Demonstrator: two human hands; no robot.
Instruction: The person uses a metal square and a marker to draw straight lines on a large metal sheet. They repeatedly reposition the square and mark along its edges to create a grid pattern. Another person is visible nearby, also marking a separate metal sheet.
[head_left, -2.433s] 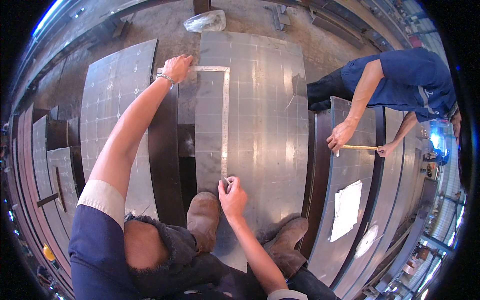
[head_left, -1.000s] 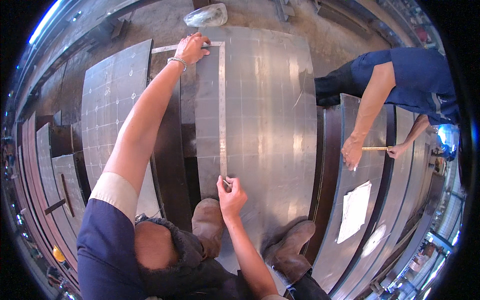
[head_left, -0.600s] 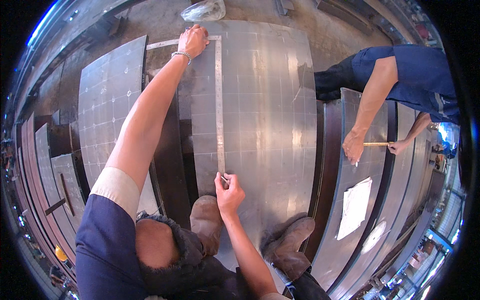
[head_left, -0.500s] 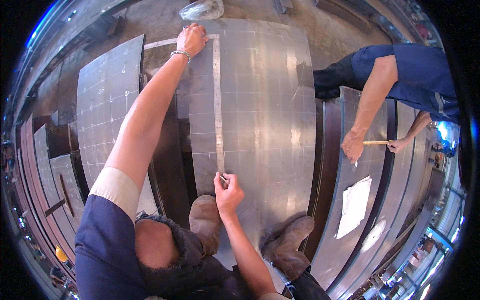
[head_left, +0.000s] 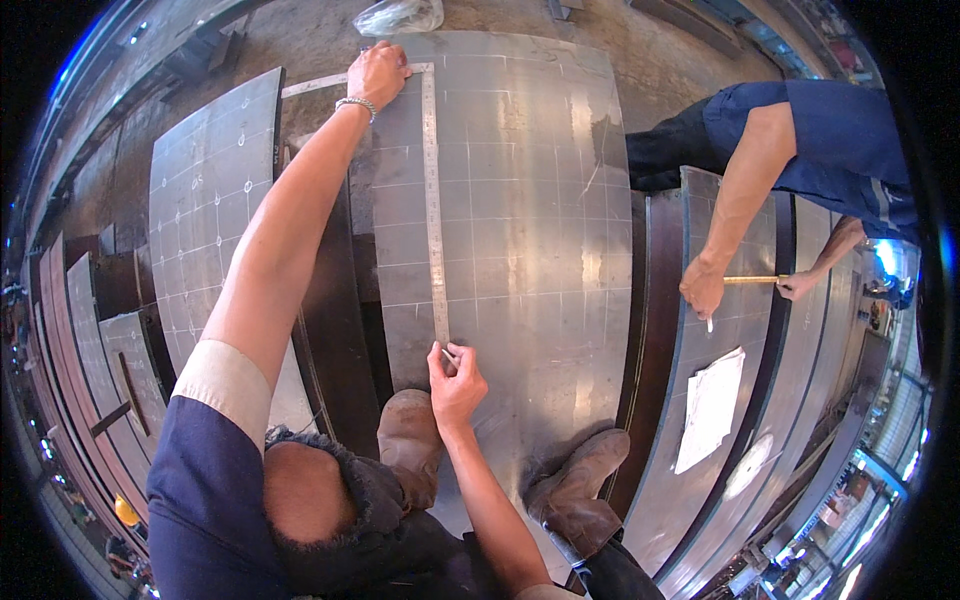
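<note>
A steel framing square (head_left: 433,200) lies on a grey metal plate (head_left: 545,225) marked with a grid of pale lines. Its long blade runs toward me, and its short arm reaches left past the plate's edge. My left hand (head_left: 379,75) is closed over the short arm near the far corner. Close to the blade's near end, my right hand (head_left: 460,385) pinches a short, pale marking stick (head_left: 450,357), its tip near the plate. My two brown boots (head_left: 408,440) rest on the same plate, one on each side of my right forearm.
Another gridded plate (head_left: 215,190) lies to the left. At right, a co-worker's hands (head_left: 704,287) hold a yellow tape measure (head_left: 750,280) over a narrow plate, with white paper sheets (head_left: 711,410) nearer me. A clear plastic bag (head_left: 400,16) lies beyond the far edge.
The view has shifted slightly. Both my hands keep their places on the framing square and the marking stick.
</note>
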